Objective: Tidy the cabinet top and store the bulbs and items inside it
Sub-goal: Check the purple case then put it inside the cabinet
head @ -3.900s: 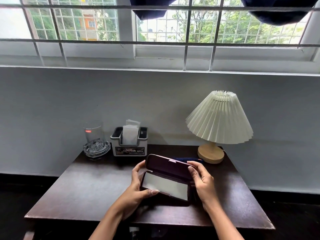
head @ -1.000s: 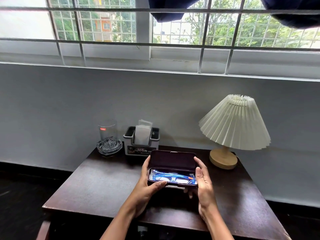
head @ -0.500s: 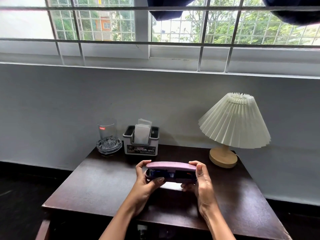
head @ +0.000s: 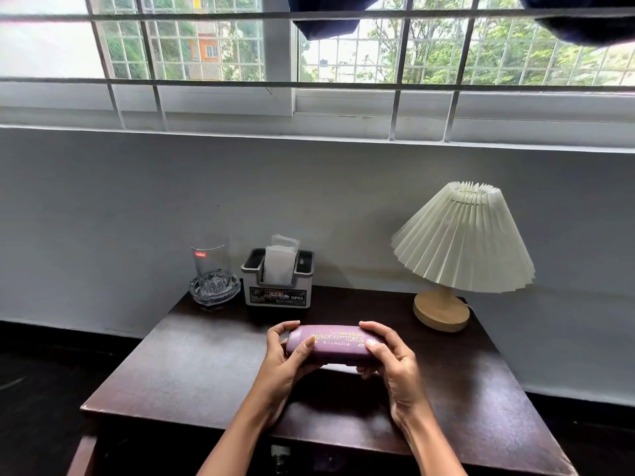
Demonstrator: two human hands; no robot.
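Sitting at the back left of the dark cabinet top [head: 192,365], a glass [head: 210,266] next to a tissue holder [head: 277,286], left hand [head: 287,360] and right hand [head: 391,365] both gripping the closed purple glasses case [head: 330,340] mid-cabinet, pleated lamp [head: 460,242] far right

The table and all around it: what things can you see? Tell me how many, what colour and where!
Spectacle case: one, purple with gold letters, closed, held above the table's middle.
Glass: one, clear, back left, standing in a glass dish.
Tissue holder: one, grey-white, beside the glass.
Lamp: one, cream shade, wooden base, back right.
Table: one, dark brown.
Window: barred, above the wall.
Left hand, right hand: gripping the case's ends.
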